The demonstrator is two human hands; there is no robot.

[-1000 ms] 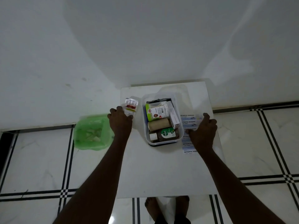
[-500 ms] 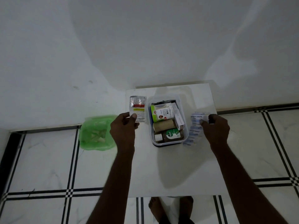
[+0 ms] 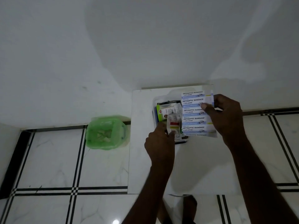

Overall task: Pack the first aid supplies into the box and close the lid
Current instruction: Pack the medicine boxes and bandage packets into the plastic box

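Strip of antiseptic bandages (image 3: 195, 113), light and floppy, is pinched at its right edge by right hand (image 3: 226, 115); tablet blister pack (image 3: 174, 125) is pinched at its lower end in left hand (image 3: 159, 143), both held over the clear plastic box (image 3: 155, 109) near the table's (image 3: 140, 159) far edge.

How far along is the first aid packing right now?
Done: the clear plastic box on the white table already holds several cartons. In hand: the left hand holds a foil tablet strip over the box, and the right hand holds a strip of antiseptic bandages above it. Left: drop both in and close the lid, which is not visible.
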